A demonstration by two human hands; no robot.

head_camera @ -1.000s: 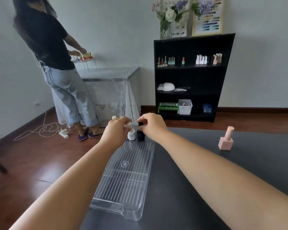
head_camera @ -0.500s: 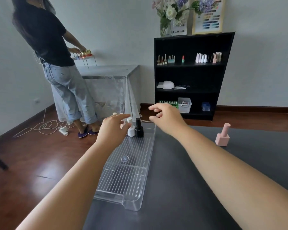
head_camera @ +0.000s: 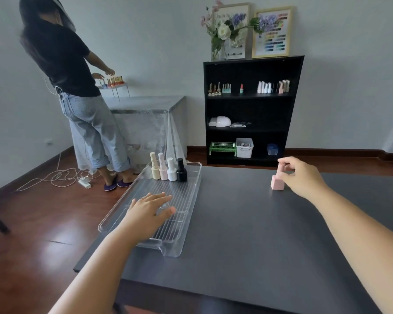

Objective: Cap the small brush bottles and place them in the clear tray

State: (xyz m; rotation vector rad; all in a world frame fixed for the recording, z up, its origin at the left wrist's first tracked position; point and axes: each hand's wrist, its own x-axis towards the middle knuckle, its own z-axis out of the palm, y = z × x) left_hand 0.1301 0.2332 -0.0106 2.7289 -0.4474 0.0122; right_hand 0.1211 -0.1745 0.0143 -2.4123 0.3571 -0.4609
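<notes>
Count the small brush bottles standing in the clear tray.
4, in a row at the far end of the clear tray: cream bottle, pale pink bottle, white bottle, black bottle. None appears hidden.

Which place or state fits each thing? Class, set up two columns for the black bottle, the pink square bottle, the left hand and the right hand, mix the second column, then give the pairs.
Column 1
1. black bottle
2. pink square bottle
3. left hand
4. right hand

Column 2
A. lies flat and open over the clear tray
B. stands on the dark table, outside the tray
C. stands at the right end of the row of bottles in the tray
D. fingers close around the pink cap

Pairs: 1-C, 2-B, 3-A, 4-D
</notes>
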